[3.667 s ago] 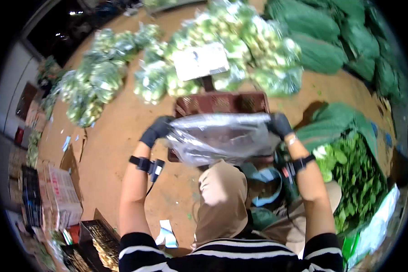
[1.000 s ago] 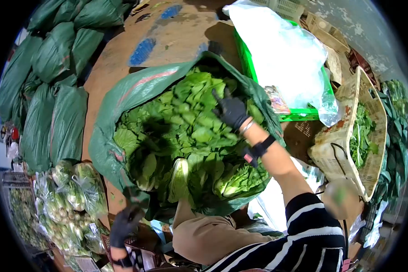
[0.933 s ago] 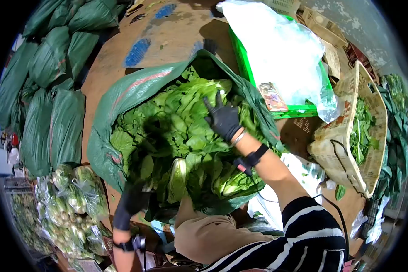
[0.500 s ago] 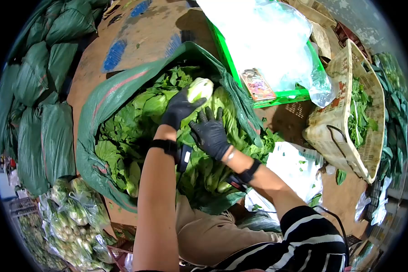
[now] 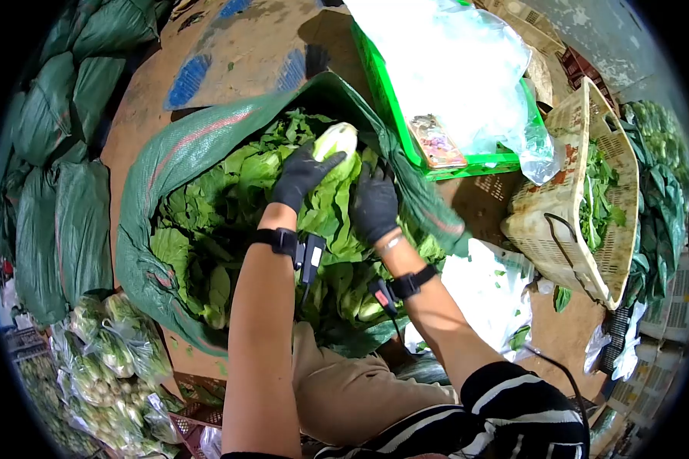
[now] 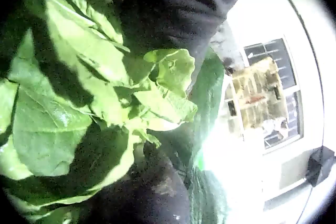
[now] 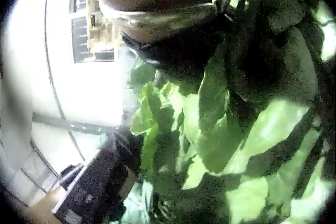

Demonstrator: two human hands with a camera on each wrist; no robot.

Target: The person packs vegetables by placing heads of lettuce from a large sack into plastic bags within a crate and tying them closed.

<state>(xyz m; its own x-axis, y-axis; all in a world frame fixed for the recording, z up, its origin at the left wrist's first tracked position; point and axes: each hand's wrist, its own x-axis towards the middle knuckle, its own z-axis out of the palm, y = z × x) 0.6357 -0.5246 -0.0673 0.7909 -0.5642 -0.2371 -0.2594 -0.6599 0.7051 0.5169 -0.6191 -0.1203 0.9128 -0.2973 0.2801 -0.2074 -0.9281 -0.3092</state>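
A head of leafy greens with a pale, rounded base [image 5: 337, 140] lies among loose green leaves [image 5: 230, 180] in an open green woven sack [image 5: 142, 195]. My gloved left hand [image 5: 305, 177] grips the head from its left, thumb across the base, the other fingers mostly hidden. In the left wrist view, broad leaves [image 6: 52, 124] lie beside the dark glove [image 6: 173, 14]. To the right of the head, my gloved right hand [image 5: 375, 205] reaches down with straight fingers into the greens. Leaves [image 7: 210, 129] and deep shadow hide most of it in the right wrist view.
A bright green crate [image 5: 482, 166] heaped with white plastic bags stands beyond the sack's right side. Right of it, a cream crate [image 5: 543, 206] leans, with greens inside. Full green sacks [image 5: 84, 222] and bagged vegetables [image 5: 115, 344] line the left.
The empty plastic bag from the earliest frame is out of sight. My left hand has come across the sack to the head of greens. My right hand has moved down beside the head, fingers closer together.
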